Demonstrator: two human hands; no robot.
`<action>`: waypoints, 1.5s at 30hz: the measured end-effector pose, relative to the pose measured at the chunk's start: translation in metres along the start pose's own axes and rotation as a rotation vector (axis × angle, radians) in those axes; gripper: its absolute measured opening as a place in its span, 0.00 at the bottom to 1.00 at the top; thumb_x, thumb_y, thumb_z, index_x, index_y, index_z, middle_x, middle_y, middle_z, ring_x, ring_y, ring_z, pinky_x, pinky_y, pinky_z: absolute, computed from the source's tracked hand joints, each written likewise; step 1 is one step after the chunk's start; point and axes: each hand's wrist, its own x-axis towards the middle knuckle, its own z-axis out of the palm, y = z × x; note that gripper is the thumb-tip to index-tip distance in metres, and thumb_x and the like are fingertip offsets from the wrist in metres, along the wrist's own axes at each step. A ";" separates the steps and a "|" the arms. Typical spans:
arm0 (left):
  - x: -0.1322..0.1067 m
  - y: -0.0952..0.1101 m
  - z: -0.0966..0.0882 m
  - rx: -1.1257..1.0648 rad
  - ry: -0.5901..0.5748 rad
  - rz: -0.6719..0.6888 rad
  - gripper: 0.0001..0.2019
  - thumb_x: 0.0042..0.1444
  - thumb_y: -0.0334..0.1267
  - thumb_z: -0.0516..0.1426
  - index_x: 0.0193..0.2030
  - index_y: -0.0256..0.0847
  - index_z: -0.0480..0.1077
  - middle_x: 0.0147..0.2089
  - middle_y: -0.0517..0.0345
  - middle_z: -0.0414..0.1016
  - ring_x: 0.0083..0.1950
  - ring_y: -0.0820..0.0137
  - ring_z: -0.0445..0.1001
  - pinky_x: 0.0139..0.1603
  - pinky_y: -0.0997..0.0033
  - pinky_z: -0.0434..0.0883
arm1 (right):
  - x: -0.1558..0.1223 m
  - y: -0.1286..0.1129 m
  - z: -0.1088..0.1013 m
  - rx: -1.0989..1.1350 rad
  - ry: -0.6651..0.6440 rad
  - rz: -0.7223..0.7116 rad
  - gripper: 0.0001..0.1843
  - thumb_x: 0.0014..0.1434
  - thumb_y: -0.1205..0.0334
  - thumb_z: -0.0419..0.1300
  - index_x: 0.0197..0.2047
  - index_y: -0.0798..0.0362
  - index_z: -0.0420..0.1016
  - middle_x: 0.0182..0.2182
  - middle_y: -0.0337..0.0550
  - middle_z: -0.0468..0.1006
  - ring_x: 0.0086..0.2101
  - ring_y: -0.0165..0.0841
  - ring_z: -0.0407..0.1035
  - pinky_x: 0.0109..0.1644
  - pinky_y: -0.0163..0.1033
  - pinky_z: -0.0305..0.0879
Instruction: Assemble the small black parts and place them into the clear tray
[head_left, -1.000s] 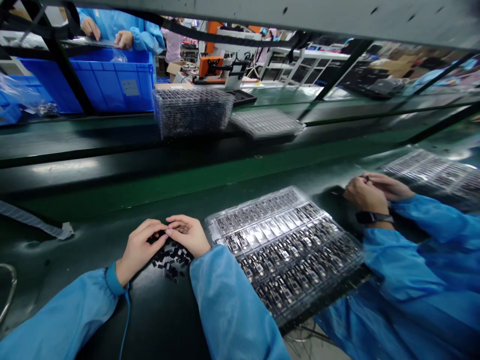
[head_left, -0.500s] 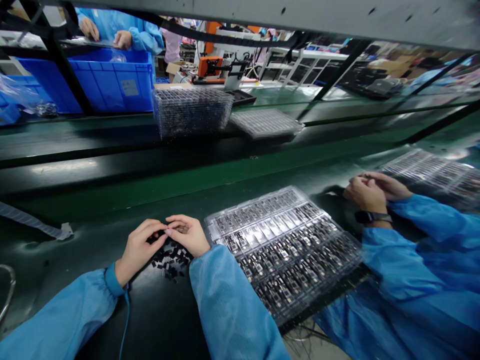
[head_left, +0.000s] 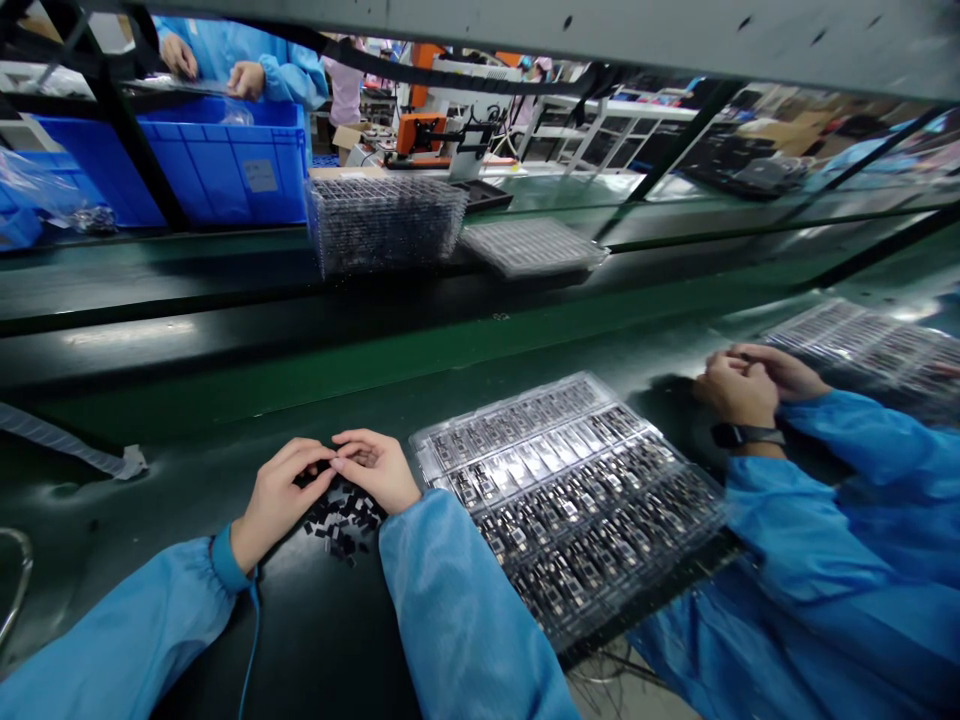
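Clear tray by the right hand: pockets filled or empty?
Largely filled: the tray shows dark parts in its near rows of pockets. Glare washes out some far rows; cannot tell there.

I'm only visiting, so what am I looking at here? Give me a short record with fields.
left hand: fingertips meet the right hand over the small black parts
right hand: fingers curled, above the same heap
clear tray: right of both hands, rows filled with components
co-worker's hands: held together beyond the tray
blue bin: far side, left
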 end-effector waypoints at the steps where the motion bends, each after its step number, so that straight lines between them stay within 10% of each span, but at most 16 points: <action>1: 0.000 0.000 0.000 -0.001 -0.002 0.000 0.06 0.61 0.32 0.60 0.44 0.42 0.74 0.42 0.55 0.74 0.35 0.75 0.72 0.35 0.75 0.72 | 0.000 0.000 0.000 -0.001 0.001 0.001 0.22 0.48 0.57 0.74 0.46 0.54 0.80 0.32 0.41 0.82 0.32 0.32 0.77 0.43 0.37 0.73; 45: 0.000 0.000 0.000 0.009 0.003 -0.011 0.05 0.61 0.35 0.59 0.43 0.41 0.75 0.42 0.53 0.75 0.35 0.73 0.73 0.35 0.74 0.73 | 0.000 -0.004 0.001 -0.027 0.004 0.009 0.24 0.47 0.52 0.75 0.45 0.54 0.80 0.32 0.41 0.81 0.33 0.34 0.77 0.44 0.40 0.74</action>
